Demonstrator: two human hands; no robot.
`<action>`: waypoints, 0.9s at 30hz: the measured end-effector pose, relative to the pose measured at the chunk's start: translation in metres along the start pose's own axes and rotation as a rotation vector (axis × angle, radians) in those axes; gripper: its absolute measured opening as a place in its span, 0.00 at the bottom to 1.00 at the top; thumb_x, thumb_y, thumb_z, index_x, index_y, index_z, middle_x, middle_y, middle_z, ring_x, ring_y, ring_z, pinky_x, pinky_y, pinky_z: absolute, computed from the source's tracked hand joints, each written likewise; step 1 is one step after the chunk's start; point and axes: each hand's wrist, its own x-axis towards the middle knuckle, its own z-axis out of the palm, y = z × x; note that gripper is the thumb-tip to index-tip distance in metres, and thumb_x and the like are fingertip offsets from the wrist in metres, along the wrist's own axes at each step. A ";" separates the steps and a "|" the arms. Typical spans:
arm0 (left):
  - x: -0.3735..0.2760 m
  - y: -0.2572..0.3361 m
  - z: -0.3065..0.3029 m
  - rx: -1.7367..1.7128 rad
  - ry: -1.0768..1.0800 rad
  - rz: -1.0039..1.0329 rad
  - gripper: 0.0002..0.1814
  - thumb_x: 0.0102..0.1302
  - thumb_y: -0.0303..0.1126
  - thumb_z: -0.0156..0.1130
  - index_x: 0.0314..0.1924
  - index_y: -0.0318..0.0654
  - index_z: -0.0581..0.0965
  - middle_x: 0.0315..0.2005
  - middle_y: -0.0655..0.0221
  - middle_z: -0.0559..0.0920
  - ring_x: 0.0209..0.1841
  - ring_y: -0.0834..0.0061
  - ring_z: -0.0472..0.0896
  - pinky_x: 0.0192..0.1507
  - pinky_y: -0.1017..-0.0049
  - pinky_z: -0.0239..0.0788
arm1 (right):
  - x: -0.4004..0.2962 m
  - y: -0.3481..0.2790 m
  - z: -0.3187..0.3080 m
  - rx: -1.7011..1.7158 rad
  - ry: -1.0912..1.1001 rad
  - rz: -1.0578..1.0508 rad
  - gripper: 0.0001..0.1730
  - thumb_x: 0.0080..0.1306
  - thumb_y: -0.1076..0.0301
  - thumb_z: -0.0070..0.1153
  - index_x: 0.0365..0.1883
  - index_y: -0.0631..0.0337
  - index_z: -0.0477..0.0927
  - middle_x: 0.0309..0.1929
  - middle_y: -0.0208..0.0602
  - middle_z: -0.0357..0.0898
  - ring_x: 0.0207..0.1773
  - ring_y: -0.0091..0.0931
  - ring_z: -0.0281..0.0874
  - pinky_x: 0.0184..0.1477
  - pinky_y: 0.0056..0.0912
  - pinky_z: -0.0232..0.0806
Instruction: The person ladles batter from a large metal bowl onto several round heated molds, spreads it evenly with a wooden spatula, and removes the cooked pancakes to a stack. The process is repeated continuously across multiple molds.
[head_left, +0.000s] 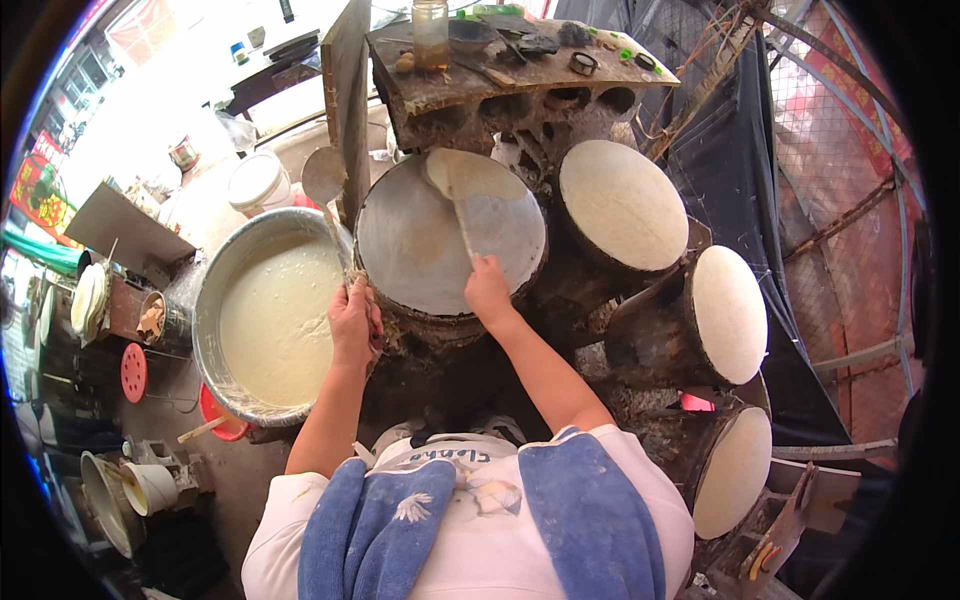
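Observation:
My left hand (352, 319) grips the handle of a ladle (324, 176), whose bowl is raised beyond the basin rim beside an upright board. A large metal basin (206, 330) of pale batter (274, 322) stands beside that hand. My right hand (489, 291) holds the thin handle of a batter spreader (465, 221) over a round griddle (409, 247). Wet batter (487, 180) covers part of the griddle's far side, around the spreader's head. The rest of its grey surface is bare, with a brownish patch. The spreader's head is hard to tell apart from the batter.
Three more round griddles, each covered by a pale sheet, curve down my right: the far one (624, 204), the middle one (729, 315) and the near one (731, 472). A cluttered ledge (487, 82) holds a jar (430, 37). An upright board (346, 112) divides the left side.

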 end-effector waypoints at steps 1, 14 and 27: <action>0.001 0.000 -0.003 -0.005 0.003 0.001 0.10 0.69 0.36 0.53 0.31 0.41 0.69 0.17 0.76 0.68 0.12 0.85 0.65 0.09 0.81 0.58 | 0.001 0.000 0.001 0.020 -0.004 -0.029 0.20 0.59 0.75 0.45 0.52 0.64 0.71 0.46 0.53 0.68 0.45 0.50 0.72 0.46 0.48 0.67; -0.023 -0.010 -0.020 -0.009 0.172 0.041 0.12 0.68 0.38 0.55 0.30 0.41 0.67 0.18 0.76 0.69 0.10 0.85 0.66 0.07 0.82 0.58 | 0.056 0.017 -0.023 -0.007 -0.128 -0.103 0.14 0.59 0.72 0.42 0.42 0.62 0.76 0.43 0.54 0.70 0.47 0.49 0.72 0.49 0.48 0.66; -0.050 -0.012 -0.009 -0.014 0.275 0.064 0.11 0.68 0.36 0.56 0.32 0.40 0.68 0.19 0.75 0.69 0.11 0.85 0.65 0.08 0.82 0.57 | 0.067 0.033 -0.024 0.024 -0.217 -0.273 0.19 0.58 0.71 0.46 0.48 0.63 0.77 0.40 0.54 0.72 0.45 0.48 0.72 0.47 0.46 0.66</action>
